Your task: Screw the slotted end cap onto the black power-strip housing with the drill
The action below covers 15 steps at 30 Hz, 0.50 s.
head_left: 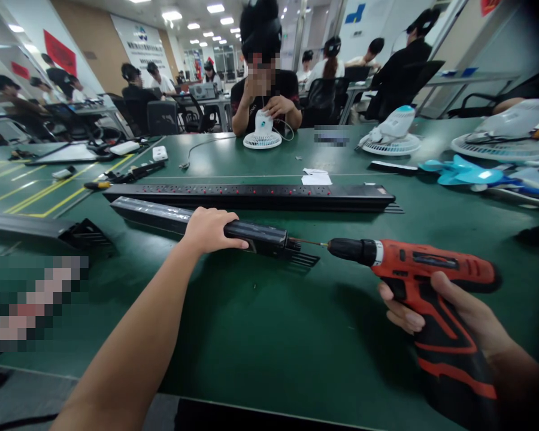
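Observation:
My left hand [211, 230] is wrapped over the top of a long black power strip [155, 216] lying at a slant on the green table. In my right hand [453, 305] is a red and black cordless drill [435, 263], its grip enclosed by my fingers. The drill's long thin bit [309, 242] points left and reaches the strip's right end, where a slotted black bracket [303, 257] sticks out. Whether the tip touches a screw is too small to tell. Behind lies a second long black power strip [251, 194] with red dots along its top.
Another black strip [31, 228] with a bracket lies at the left. A screwdriver [97, 186] and a paper scrap [317, 178] are farther back. Across the table, a person handles a white fan [263, 131]. More fan parts [469, 172] lie at the right.

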Each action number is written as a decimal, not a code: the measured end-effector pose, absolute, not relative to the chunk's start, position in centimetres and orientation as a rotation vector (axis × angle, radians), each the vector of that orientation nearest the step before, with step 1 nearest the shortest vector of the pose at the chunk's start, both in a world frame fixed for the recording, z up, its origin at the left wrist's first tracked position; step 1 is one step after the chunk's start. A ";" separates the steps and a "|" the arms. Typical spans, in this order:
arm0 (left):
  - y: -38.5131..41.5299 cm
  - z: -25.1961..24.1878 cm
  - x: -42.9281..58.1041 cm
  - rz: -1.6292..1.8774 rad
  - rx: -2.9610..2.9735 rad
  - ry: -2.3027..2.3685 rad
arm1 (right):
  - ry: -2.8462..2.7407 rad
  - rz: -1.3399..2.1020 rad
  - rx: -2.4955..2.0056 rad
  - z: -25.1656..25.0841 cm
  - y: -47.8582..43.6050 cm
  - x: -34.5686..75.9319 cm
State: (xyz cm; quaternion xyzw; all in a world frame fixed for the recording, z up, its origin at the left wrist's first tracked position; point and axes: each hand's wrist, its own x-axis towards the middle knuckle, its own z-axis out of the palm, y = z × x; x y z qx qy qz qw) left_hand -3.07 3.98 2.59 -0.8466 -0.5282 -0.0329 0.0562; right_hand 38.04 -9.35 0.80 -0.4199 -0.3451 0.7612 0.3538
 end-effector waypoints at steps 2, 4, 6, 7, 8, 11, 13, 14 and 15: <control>4.0 2.5 -3.1 -0.116 -2.569 -1.593 | -0.894 1.958 -1.100 0.6 -9.3 38.2; 4.1 2.4 -3.2 -0.130 -2.568 -1.589 | -0.885 1.949 -1.120 0.5 -9.3 38.3; 4.1 2.5 -3.2 -0.132 -2.569 -1.593 | -0.873 1.922 -1.156 0.6 -9.2 38.2; 4.1 2.5 -3.2 -0.131 -2.569 -1.597 | -0.868 1.906 -1.181 0.8 -9.1 38.2; 4.0 2.5 -3.1 -0.128 -2.570 -1.601 | -0.864 1.886 -1.208 0.9 -9.0 38.1; 3.9 2.6 -3.0 -0.114 -2.576 -1.612 | -0.851 1.824 -1.287 1.3 -8.9 37.8; 3.9 2.7 -3.0 -0.112 -2.576 -1.613 | -0.844 1.779 -1.317 1.3 -8.8 37.8; 3.9 2.6 -3.0 -0.114 -2.574 -1.613 | -0.838 1.773 -1.329 1.2 -8.8 37.9; 3.9 2.6 -3.0 -0.115 -2.571 -1.612 | -0.827 1.776 -1.342 1.1 -8.8 38.1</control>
